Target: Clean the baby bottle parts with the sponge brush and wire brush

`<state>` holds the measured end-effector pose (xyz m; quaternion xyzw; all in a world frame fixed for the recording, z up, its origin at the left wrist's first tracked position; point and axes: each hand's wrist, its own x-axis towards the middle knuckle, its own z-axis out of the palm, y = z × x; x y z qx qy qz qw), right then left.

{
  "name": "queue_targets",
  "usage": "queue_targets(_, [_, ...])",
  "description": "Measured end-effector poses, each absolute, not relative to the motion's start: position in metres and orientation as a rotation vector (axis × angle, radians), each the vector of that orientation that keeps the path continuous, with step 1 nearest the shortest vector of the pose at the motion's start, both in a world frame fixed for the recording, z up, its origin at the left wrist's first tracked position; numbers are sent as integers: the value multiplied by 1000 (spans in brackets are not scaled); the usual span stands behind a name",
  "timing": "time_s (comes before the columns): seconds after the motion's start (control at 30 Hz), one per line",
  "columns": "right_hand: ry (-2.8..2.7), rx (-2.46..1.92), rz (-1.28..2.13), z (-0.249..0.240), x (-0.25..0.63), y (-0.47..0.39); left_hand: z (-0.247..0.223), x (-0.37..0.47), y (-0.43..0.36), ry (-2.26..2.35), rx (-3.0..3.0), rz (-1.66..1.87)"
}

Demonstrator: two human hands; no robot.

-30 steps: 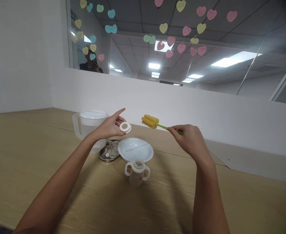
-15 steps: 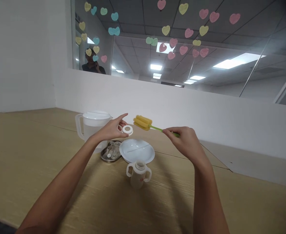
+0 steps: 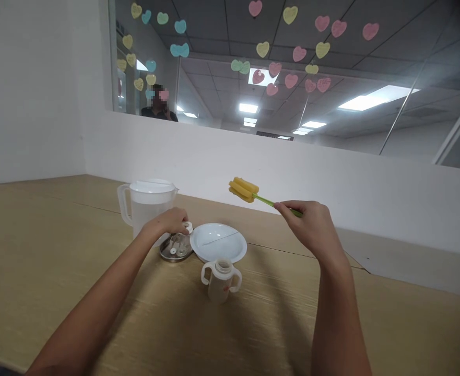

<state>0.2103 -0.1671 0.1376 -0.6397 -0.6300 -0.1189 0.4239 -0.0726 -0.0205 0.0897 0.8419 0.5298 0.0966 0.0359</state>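
My left hand (image 3: 174,220) is closed on a white ring-shaped bottle collar (image 3: 188,227), just above a round metal tray (image 3: 168,255). Small clear and white parts (image 3: 179,245) lie on that tray. In my right hand (image 3: 307,219) is the green handle of a bottle brush (image 3: 245,189), its yellow sponge head raised and pointing left. A white bowl (image 3: 218,243) stands beside the tray. In front of the bowl, a translucent baby bottle (image 3: 219,282) with two side handles stands upright, its mouth uncovered.
A translucent lidded pitcher (image 3: 153,196) stands behind my left hand. The wooden table (image 3: 77,250) meets a white wall (image 3: 311,183). Above it is a window with heart-shaped notes (image 3: 262,49) and a person (image 3: 159,107) visible in the glass.
My left hand has moved left and down with the bottle collar, from above the bowl to over the tray. My right hand has shifted slightly right with the brush.
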Motion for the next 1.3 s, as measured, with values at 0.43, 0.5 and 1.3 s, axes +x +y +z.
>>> queue_targets(0.43, [-1470,-1708,-277,139,212,-165,70,-78,-3,1797,2474,-64])
queue_targets(0.5, [-1457,-1708,-274,138,213,-166,66,-77,0,1756,2483,-96])
queue_targets(1.3, [-1536,-1716,-271,139,208,-165,39,-42,-9,1779,2601,-240])
